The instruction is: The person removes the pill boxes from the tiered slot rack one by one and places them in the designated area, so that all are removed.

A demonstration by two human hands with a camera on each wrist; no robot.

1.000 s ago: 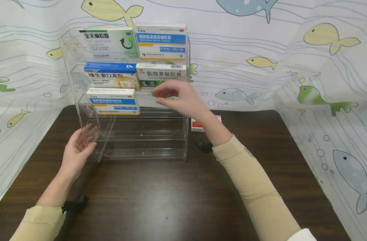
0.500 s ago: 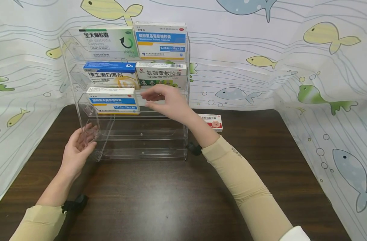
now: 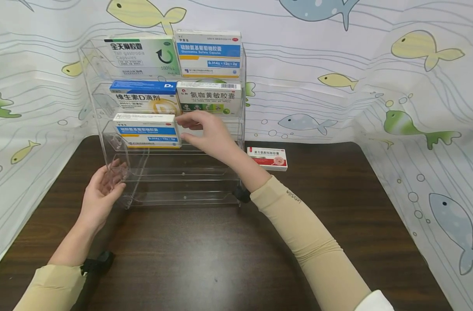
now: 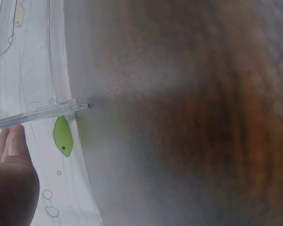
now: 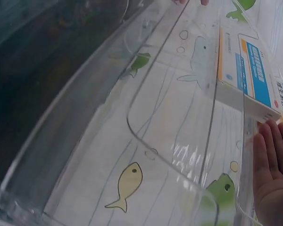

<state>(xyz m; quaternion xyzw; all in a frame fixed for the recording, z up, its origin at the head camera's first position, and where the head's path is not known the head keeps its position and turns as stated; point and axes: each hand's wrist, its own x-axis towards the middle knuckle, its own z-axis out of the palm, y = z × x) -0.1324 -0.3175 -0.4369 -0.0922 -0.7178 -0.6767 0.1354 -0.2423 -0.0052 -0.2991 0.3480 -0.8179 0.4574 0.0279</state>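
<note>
A clear acrylic display rack (image 3: pixel 182 177) stands on the dark table. My left hand (image 3: pixel 101 192) holds its left side panel (image 4: pixel 37 114) at the lower front, fingers on one side and thumb on the other. On the third tier, at the left, sits a blue-and-white glucosamine capsule box (image 3: pixel 147 131). My right hand (image 3: pixel 211 134) is at that box's right end, fingertips right by its edge and nothing between fingers and thumb. In the right wrist view, the fingers (image 5: pixel 273 146) lie fairly straight beside the end of the box (image 5: pixel 250 70).
Upper tiers hold a green-and-white gastrodia box (image 3: pixel 143 56), another glucosamine box (image 3: pixel 209 54), a vitamin D box (image 3: pixel 144 97) and a white capsule box (image 3: pixel 209 97). A red-and-white medicine box (image 3: pixel 267 158) lies on the table (image 3: pixel 318 207) right of the rack. A fish-patterned sheet (image 3: pixel 298 86) surrounds the table.
My right hand has moved left and slightly down, from below the white capsule box to the glucosamine box's right end. The red-and-white box now shows fully. My left hand stays put.
</note>
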